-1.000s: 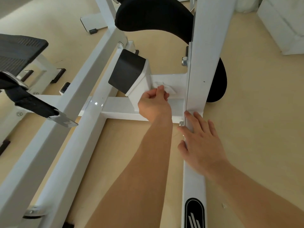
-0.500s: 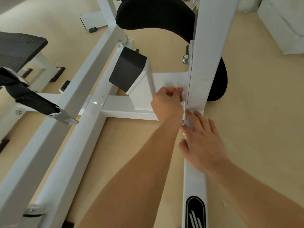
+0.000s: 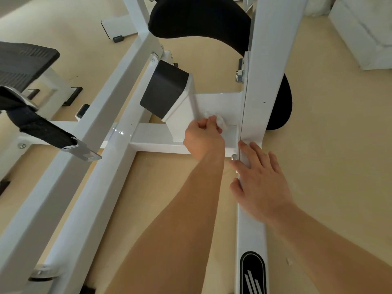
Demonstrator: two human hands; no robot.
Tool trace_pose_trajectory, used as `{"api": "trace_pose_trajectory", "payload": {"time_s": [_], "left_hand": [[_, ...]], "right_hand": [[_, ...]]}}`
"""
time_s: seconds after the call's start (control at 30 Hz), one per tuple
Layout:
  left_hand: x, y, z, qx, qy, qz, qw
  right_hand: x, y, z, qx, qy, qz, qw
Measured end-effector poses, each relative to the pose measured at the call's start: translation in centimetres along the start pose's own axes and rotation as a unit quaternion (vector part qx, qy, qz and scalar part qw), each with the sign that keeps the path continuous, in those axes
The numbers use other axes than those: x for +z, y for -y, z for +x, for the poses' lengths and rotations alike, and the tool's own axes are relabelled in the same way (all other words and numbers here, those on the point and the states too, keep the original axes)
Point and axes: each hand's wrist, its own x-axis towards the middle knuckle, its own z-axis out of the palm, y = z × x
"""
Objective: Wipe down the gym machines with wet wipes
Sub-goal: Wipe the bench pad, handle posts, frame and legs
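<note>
A white gym machine frame fills the view, with a cross bar low in the middle and a tall white upright on the right. My left hand grips a crumpled white wet wipe and presses it on the cross bar just left of the upright. My right hand lies flat with straight fingers on the white base rail at the foot of the upright.
A black pad hangs above the cross bar and a black end cap sits to its left. A black strap with a metal buckle crosses at the left. Beige floor lies all around; a white block stands at top right.
My left hand slid the wipe right along the cross bar to the upright, then came back a little to the left. My right hand has stayed on the base rail.
</note>
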Motion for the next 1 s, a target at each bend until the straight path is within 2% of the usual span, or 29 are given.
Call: {"api": "trace_pose_trajectory", "payload": {"time_s": [0.1,0.2,0.37,0.53,0.63,0.77,0.83,0.9,1.0], "left_hand": [[-0.3,1.2,0.4,-0.013,0.003,0.029,0.999],[-1.5,1.2,0.1,0.015,0.034,0.074,0.997],[-5.8,3.5,0.0,0.150,0.126,0.249,0.948],[-5.5,4.8,0.2,0.310,0.102,0.276,0.904],[-4.5,5.1,0.1,0.366,0.141,0.335,0.857],[-5.1,7.7,1.3,0.490,0.186,0.455,0.720],[-5.5,8.2,1.8,0.524,0.198,0.482,0.674],[-5.5,7.7,2.0,0.538,0.198,0.483,0.662],[-5.3,7.0,2.0,0.539,0.221,0.462,0.669]], "right_hand": [[-0.1,-0.1,0.0,0.000,0.015,0.009,1.000],[-0.3,-0.1,0.1,0.003,0.028,0.008,1.000],[-0.5,0.0,-0.1,0.006,0.021,0.017,1.000],[-0.3,0.0,-0.2,0.003,0.016,0.011,1.000],[-0.2,-0.1,-0.2,0.004,0.020,0.009,1.000],[-0.1,0.0,-0.2,0.008,0.016,0.012,1.000],[-0.2,0.1,-0.1,0.009,0.018,0.011,1.000],[-0.3,0.0,-0.1,0.010,0.021,0.014,1.000],[-0.4,0.1,-0.1,0.009,0.024,0.017,1.000]]}}
